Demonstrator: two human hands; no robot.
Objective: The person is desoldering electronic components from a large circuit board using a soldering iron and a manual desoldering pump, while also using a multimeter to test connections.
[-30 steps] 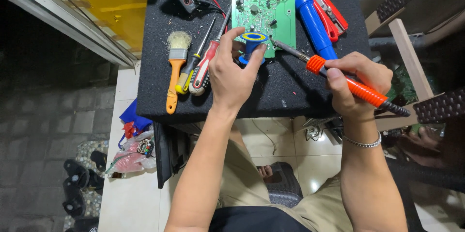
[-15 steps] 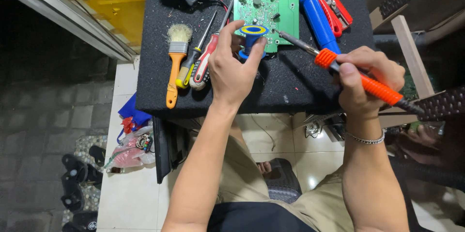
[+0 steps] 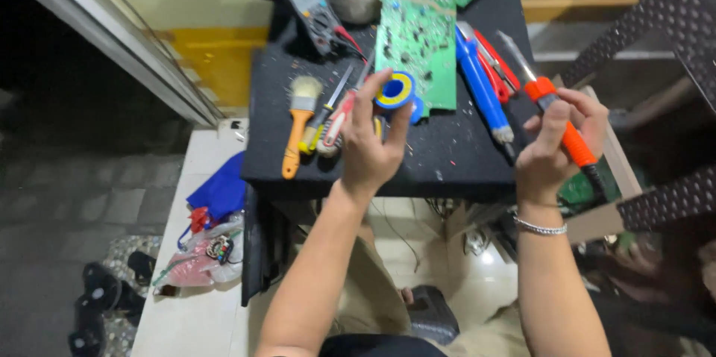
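My left hand [image 3: 371, 149] holds a small blue and yellow round tin [image 3: 395, 91] between thumb and fingertips, lifted above the black table top [image 3: 447, 155]. My right hand [image 3: 558, 144] grips an orange-handled soldering iron [image 3: 556, 114], its metal tip pointing up and left, raised off the table at the right edge. A green circuit board [image 3: 419, 25] lies on the table beyond the tin.
A yellow-handled brush [image 3: 298, 122], screwdrivers [image 3: 332, 114], a multimeter [image 3: 317, 10], a blue tool [image 3: 481, 92] and red-handled pliers [image 3: 496, 66] lie on the table. Bags [image 3: 212, 230] sit on the white floor at left. Dark wicker chairs [image 3: 664, 200] stand at right.
The left hand has lifted the tin off the table. The right hand has drawn the soldering iron back to the right and raised it. The view has shifted down.
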